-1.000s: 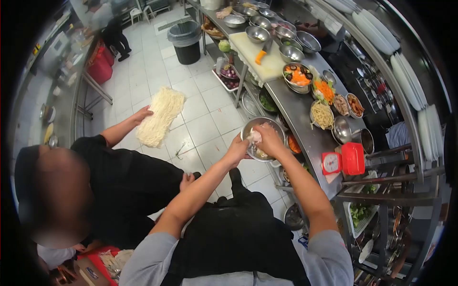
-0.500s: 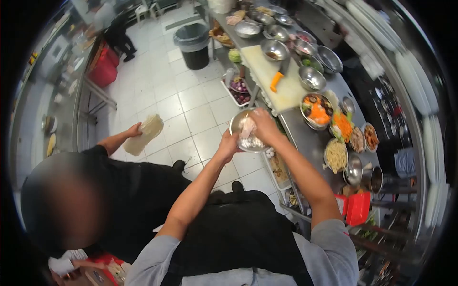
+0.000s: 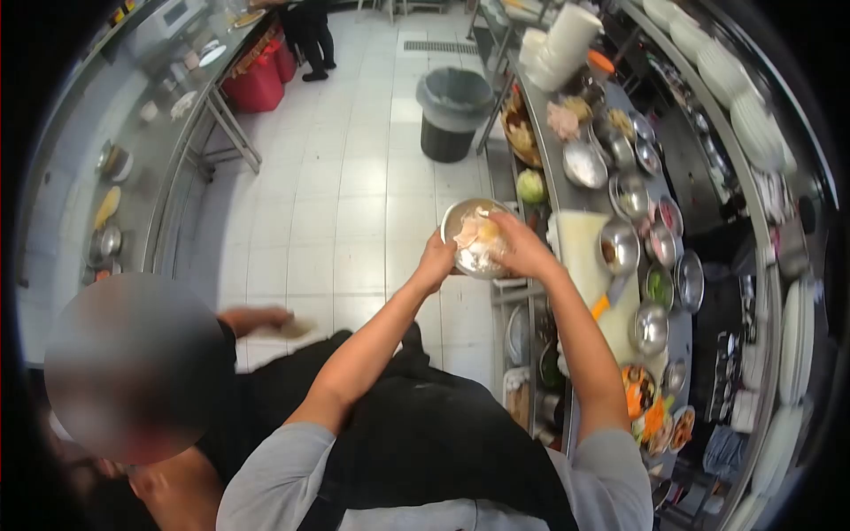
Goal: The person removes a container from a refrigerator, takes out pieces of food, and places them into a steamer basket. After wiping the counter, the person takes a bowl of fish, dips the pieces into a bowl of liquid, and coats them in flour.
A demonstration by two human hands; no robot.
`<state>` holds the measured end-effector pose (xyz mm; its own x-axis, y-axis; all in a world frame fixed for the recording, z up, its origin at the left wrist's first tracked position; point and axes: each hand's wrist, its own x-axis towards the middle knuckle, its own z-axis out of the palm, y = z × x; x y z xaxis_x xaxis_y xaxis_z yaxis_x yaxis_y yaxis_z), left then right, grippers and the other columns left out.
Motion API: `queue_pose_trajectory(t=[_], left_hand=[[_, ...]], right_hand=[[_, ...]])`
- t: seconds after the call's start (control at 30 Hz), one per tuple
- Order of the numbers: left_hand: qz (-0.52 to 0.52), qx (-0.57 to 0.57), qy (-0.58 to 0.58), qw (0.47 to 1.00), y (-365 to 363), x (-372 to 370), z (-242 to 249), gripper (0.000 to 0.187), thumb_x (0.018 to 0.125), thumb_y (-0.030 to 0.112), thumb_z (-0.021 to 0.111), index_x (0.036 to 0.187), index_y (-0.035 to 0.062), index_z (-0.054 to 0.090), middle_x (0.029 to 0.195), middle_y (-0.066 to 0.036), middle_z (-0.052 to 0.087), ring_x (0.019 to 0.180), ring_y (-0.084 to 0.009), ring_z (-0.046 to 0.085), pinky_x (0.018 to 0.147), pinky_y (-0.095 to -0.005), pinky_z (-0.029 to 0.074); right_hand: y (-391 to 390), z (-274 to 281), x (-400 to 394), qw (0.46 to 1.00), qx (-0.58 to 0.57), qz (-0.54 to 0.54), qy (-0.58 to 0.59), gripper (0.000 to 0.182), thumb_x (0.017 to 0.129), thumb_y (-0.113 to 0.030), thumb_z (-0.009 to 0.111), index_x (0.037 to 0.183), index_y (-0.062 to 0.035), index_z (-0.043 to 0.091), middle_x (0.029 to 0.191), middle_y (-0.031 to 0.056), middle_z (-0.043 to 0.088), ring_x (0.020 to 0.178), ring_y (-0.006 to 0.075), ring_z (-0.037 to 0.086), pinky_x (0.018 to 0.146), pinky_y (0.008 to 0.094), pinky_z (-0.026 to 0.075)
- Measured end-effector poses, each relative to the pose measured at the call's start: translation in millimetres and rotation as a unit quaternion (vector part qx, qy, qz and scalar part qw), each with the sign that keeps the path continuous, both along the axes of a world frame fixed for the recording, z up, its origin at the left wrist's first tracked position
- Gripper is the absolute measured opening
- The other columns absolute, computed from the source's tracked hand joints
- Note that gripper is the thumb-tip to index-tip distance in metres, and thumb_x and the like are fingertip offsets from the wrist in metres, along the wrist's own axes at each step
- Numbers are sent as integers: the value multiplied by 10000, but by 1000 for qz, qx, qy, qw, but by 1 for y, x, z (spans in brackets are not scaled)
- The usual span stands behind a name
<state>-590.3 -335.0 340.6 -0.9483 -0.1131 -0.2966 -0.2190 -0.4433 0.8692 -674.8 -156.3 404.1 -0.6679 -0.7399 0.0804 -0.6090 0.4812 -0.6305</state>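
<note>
A metal bowl (image 3: 476,264) with pale, pinkish pieces of food (image 3: 478,232) inside is held out in front of my body, above the floor. My left hand (image 3: 436,262) grips the bowl's left rim. At the bowl's right side, my right hand (image 3: 524,250) reaches over the rim with its fingers at the food. Those fingertips are partly hidden, so what they hold I cannot make out.
A steel counter along the right carries a cutting board (image 3: 580,243), an orange-handled knife (image 3: 607,299) and several metal bowls (image 3: 651,329). A grey bin (image 3: 447,133) stands ahead. Close on my left is a co-worker (image 3: 266,389); another person (image 3: 310,40) stands farther off.
My view has turned toward the right counter and up the aisle. The right hand has shifted at the bowl's rim. The co-worker's hand with the flat pale item has drawn back.
</note>
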Motion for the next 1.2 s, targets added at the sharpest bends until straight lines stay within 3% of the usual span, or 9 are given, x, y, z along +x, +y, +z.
queue_pose_trajectory(t=[0.1, 0.23, 0.4, 0.63, 0.8, 0.9, 0.97, 1.17, 1.2], left_hand=[[-28, -18, 42, 999, -26, -62, 10, 436, 894, 36, 370, 1328, 15, 409, 1147, -162, 589, 931, -254, 664, 656, -408, 626], [-39, 39, -13, 998, -67, -135, 11, 440, 888, 41, 365, 1325, 19, 415, 1134, -149, 601, 914, -236, 672, 645, -400, 627], [-48, 27, -18, 998, -127, -237, 14, 451, 880, 34, 354, 1328, 13, 409, 1162, -167, 588, 923, -260, 675, 653, -421, 632], [30, -9, -44, 999, -221, -349, 4, 451, 868, 52, 414, 1318, 35, 442, 1135, -143, 604, 877, -219, 676, 601, -364, 620], [52, -16, -61, 997, -320, -421, 12, 432, 874, 55, 405, 1303, 2, 427, 1097, -168, 608, 845, -214, 682, 599, -357, 630], [19, -24, -59, 998, -374, -478, 2, 423, 883, 59, 399, 1300, -1, 430, 1083, -165, 614, 836, -213, 684, 603, -353, 630], [-5, -23, -65, 998, -407, -514, -5, 421, 890, 65, 392, 1303, -5, 430, 1078, -157, 619, 841, -212, 683, 598, -356, 629], [14, -35, -19, 999, -477, -643, 19, 466, 876, 52, 391, 1341, 29, 402, 1107, -156, 611, 834, -214, 685, 582, -353, 624], [-3, -38, -11, 999, -479, -666, 21, 472, 873, 47, 391, 1345, 32, 400, 1120, -156, 607, 850, -225, 684, 588, -367, 625]], right_hand=[[-50, -20, -49, 992, 80, -16, 93, 600, 705, -55, 705, 1281, -101, 542, 1329, 229, 470, 1242, 400, 464, 1033, 411, 409], [-95, -13, -145, 987, 119, -86, 59, 583, 708, -29, 685, 1272, -96, 551, 1356, 220, 450, 1238, 403, 464, 1020, 426, 418], [-133, 9, -234, 997, -65, 22, 44, 564, 663, -83, 735, 1203, -65, 572, 1271, 197, 516, 1169, 400, 504, 1018, 410, 413], [-260, -50, -386, 986, 105, 65, 112, 420, 729, -82, 664, 1145, -81, 603, 1097, 196, 568, 1086, 382, 552, 925, 422, 459], [-347, -3, -468, 982, -38, 168, 78, 430, 718, -175, 716, 1122, -62, 618, 1085, 185, 574, 1102, 367, 533, 952, 452, 436], [-418, -33, -516, 967, 44, 230, 102, 385, 723, -167, 704, 1084, -59, 625, 1026, 174, 581, 1064, 354, 537, 923, 452, 447], [-454, -42, -561, 969, 106, 202, 100, 332, 730, -159, 693, 1041, -61, 629, 994, 159, 578, 1016, 350, 544, 884, 458, 458], [-488, -32, -656, 986, 6, 23, 165, 410, 725, -175, 714, 1109, -66, 621, 1054, 178, 591, 1097, 365, 545, 933, 437, 460], [-498, -26, -662, 998, 41, -23, 51, 470, 721, -178, 730, 1152, -52, 593, 1198, 195, 546, 1113, 375, 526, 945, 438, 443]])
